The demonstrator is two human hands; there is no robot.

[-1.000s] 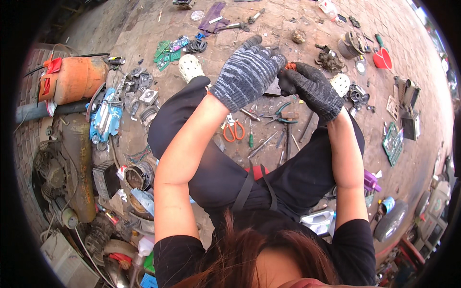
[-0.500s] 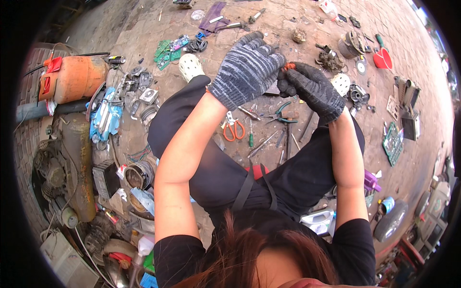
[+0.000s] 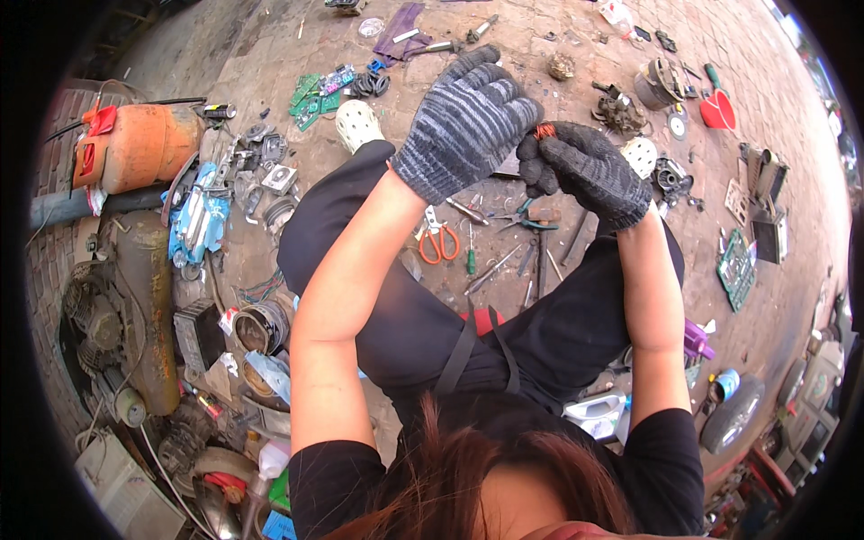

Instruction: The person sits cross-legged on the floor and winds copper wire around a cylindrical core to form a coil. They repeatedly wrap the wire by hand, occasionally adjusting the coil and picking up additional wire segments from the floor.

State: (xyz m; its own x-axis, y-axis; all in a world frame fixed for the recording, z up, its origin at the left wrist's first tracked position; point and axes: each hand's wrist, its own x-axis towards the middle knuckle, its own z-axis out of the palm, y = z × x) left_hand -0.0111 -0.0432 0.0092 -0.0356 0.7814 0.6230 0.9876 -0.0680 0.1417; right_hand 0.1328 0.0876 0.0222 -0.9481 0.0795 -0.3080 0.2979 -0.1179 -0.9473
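Observation:
Both my hands wear grey-black striped knit gloves and are raised close together above the ground. My right hand [image 3: 589,171] is closed around a small bundle of orange copper wire [image 3: 544,131], which shows at its fingertips. My left hand [image 3: 470,126] shows its back, with bent fingers beside the wire; whatever its fingertips pinch is hidden. Below the hands lie orange-handled scissors [image 3: 439,245], teal-handled pliers [image 3: 520,216], a green-handled screwdriver [image 3: 471,259] and a hammer [image 3: 543,256]. Part of a dark flat block [image 3: 509,167] shows between the hands.
Green circuit boards [image 3: 310,101] lie beyond my left foot, near a purple cloth [image 3: 399,34]. An orange gas cylinder [image 3: 148,144] and metal scrap stand at left. At right are a metal pot [image 3: 660,85], a red scoop-shaped object [image 3: 717,112], another circuit board [image 3: 738,270] and a tyre [image 3: 733,414].
My left hand has shifted slightly up and its fingers have lifted. My right hand has turned a little and moved slightly right and down, showing more of the copper wire.

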